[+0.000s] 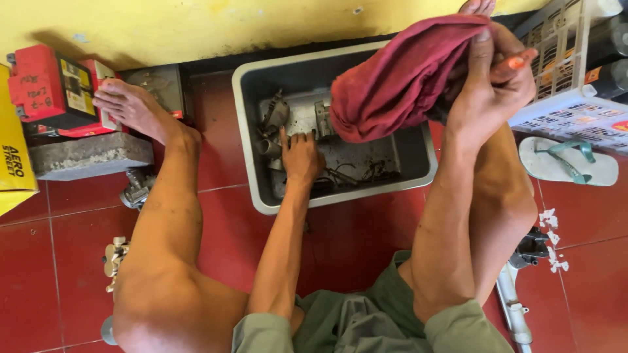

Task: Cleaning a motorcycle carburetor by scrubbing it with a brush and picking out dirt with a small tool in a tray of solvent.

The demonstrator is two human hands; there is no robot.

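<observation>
My left hand [301, 155] reaches down into a grey metal tray [252, 131] and rests on dirty metal engine parts [280, 121] lying in it; its fingers curl over one part. Raised above the tray's right side, my right hand [490, 85] grips a bunched dark red rag [399, 78], which hangs over the tray and hides part of it. I sit on the red tiled floor [52, 261] with my bare legs on either side of the tray.
A red and black battery [55, 88] sits on a concrete block [88, 155] at the left, next to a yellow box [13, 150]. Small metal parts [134, 189] lie by my left leg. A white crate [575, 72], a sandal [566, 162] and a metal bracket [513, 301] lie right.
</observation>
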